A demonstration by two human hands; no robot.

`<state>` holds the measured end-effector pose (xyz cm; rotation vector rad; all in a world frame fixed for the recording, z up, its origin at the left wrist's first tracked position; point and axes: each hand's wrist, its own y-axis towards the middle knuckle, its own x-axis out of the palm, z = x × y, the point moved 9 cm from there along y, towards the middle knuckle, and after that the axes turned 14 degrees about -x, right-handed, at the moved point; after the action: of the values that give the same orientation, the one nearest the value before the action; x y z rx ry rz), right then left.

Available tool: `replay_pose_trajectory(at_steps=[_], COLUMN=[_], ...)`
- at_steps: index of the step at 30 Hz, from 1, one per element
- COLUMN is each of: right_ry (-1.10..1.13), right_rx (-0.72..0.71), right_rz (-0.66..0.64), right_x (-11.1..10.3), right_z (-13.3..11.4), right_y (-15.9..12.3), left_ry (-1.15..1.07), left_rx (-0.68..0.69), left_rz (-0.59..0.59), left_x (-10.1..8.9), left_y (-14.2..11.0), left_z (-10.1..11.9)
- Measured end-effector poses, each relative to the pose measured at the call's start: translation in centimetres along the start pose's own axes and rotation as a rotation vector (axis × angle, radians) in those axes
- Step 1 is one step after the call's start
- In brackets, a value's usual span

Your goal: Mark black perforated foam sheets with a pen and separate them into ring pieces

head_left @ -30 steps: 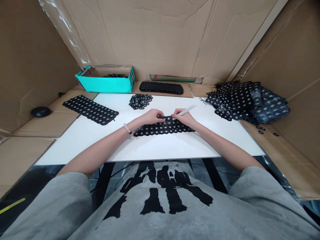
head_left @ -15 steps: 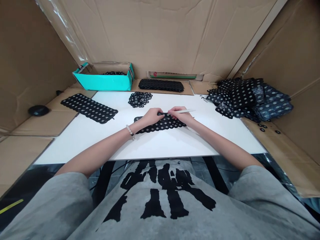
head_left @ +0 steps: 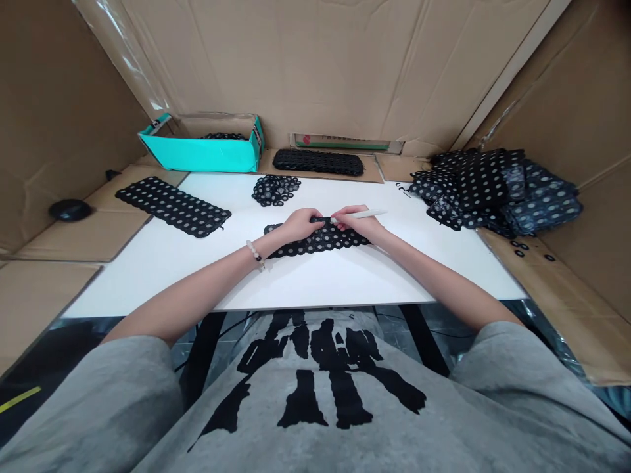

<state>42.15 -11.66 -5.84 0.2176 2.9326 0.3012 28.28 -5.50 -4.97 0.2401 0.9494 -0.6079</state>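
The left hand (head_left: 298, 225) pinches the far edge of a black dotted panel (head_left: 318, 246) between thumb and fingers, its wrist ringed by a beaded bracelet (head_left: 254, 251). Just beside it, the right hand (head_left: 359, 222) grips a slim white pen-like tool (head_left: 369, 213), whose far end points rightward. The panel lies on the white tabletop (head_left: 315, 286) beneath both hands, its near rows running out toward the wearer. Fingers cover much of its far edge, and the right hand hides its far right corner; the tool's working tip (too small to make out) sits near the left thumb. Beyond the hands is a pile of black rings (head_left: 276, 189), with a second dotted panel (head_left: 172, 207) to the left. A turquoise-fronted box (head_left: 207, 154) stands farther back, its front wall hiding most of its dark contents. At right, a heap of dotted pieces (head_left: 478, 187) overlaps too thickly to separate.
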Motion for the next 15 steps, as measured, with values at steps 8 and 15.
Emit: replay_pose_trajectory(at_steps=[8, 15], right_ry=[-0.065, -0.389], right_rx=[-0.044, -0.161], right_rz=[-0.073, -0.022], right_x=[0.1, 0.5], right_z=[-0.9, -2.4], right_y=[-0.2, -0.5], left_ry=[-0.222, -0.385], left_rx=[-0.133, -0.124], left_rz=[-0.09, -0.397], left_x=[0.7, 1.4], left_y=[0.5, 0.1], left_z=[-1.3, -0.9])
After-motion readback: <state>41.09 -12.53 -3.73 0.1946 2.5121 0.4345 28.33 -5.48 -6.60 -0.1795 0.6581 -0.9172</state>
